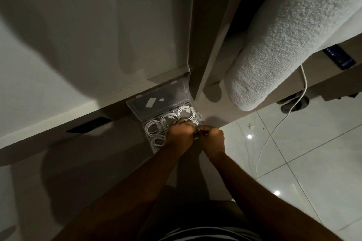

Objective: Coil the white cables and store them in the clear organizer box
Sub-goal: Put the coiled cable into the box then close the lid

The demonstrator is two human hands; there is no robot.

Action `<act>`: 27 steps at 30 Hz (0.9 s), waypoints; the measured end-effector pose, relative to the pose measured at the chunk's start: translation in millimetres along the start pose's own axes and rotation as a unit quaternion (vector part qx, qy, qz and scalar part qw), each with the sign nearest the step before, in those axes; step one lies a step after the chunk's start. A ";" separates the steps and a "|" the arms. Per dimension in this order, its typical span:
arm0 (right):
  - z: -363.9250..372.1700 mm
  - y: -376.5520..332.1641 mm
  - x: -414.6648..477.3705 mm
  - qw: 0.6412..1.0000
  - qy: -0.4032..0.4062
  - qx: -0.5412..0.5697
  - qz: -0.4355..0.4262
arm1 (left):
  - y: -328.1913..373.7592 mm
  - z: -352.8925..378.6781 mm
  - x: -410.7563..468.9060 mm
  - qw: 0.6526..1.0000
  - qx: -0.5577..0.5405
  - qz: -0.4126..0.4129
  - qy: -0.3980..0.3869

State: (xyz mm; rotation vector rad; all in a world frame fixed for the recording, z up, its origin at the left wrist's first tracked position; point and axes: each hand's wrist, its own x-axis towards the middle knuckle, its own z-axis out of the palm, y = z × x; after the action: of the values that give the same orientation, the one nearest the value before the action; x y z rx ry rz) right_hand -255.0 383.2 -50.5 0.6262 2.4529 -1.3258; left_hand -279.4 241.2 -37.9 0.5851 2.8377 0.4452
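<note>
Cables (154, 127) coiled, hands (179, 136) hiding box (156, 100)

Both hands (193, 136) covering organizer box (156, 103) near compartments, grasped item indiscernible

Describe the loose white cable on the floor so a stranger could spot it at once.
Start at the fuzzy grey sofa arm on the right. A long white cable hangs down beside it and trails across the glossy floor tiles. Unlike the cables in the clear organizer box, it is uncoiled.
</note>
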 end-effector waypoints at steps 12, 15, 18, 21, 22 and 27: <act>-5.2 14.8 -10.4 0.980 -0.062 -0.126 -0.140 | -6.1 3.0 -6.8 0.996 -0.059 0.014 -0.068; -5.3 16.6 -2.2 0.969 -0.088 -0.174 -0.152 | -8.9 1.5 -4.1 0.996 -0.055 0.018 -0.074; -7.3 12.9 1.7 0.950 -0.075 -0.236 -0.188 | -7.3 1.0 -1.2 0.996 -0.064 0.000 -0.063; -9.5 10.7 2.5 0.922 -0.073 -0.311 -0.219 | -4.3 -0.1 3.4 0.996 -0.049 -0.028 -0.073; -10.0 10.9 2.9 0.909 -0.072 -0.342 -0.228 | -3.4 -0.9 5.9 0.994 -0.045 -0.040 -0.086; -13.9 11.8 4.4 0.882 -0.059 -0.397 -0.246 | 1.4 -13.4 28.0 0.974 -0.058 -0.105 -0.190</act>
State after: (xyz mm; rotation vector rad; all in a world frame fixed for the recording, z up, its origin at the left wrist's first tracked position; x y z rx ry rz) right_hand -253.5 401.7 -53.4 -0.2898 2.8099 -0.3326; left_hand -307.6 250.7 -28.9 0.3035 2.4532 0.4080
